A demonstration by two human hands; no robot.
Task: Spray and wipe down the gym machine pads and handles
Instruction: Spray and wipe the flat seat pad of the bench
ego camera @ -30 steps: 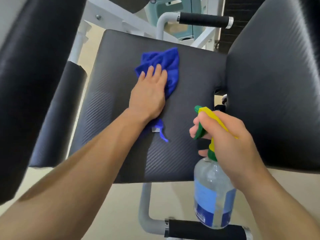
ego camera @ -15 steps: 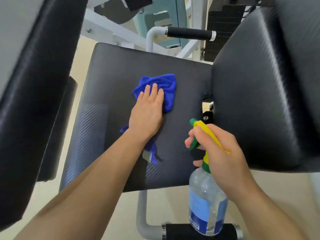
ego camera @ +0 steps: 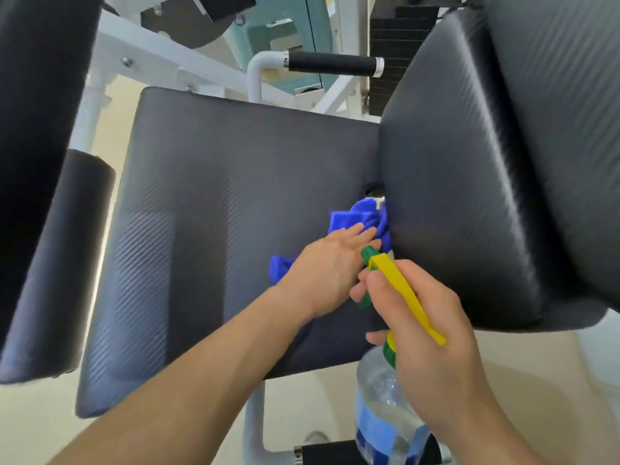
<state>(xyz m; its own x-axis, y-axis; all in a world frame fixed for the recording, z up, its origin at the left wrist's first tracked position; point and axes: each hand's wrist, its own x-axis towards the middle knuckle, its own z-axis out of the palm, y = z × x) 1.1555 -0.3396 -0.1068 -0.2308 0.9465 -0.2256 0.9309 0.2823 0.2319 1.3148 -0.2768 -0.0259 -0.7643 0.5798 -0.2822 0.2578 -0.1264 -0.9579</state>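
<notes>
Blue cloth [ego camera: 355, 218] under the flat left hand [ego camera: 330, 268] wipes the seat pad [ego camera: 218, 213]; right hand [ego camera: 432, 333] grips the bottle [ego camera: 385, 414]; handles [ego camera: 330, 63] probably remain.

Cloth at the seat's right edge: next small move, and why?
Probably draw the cloth along the seam toward the near edge. The left hand presses it flat on the seat, bunched against the back pad, so that strip is within reach; the right hand only holds the bottle.
</notes>
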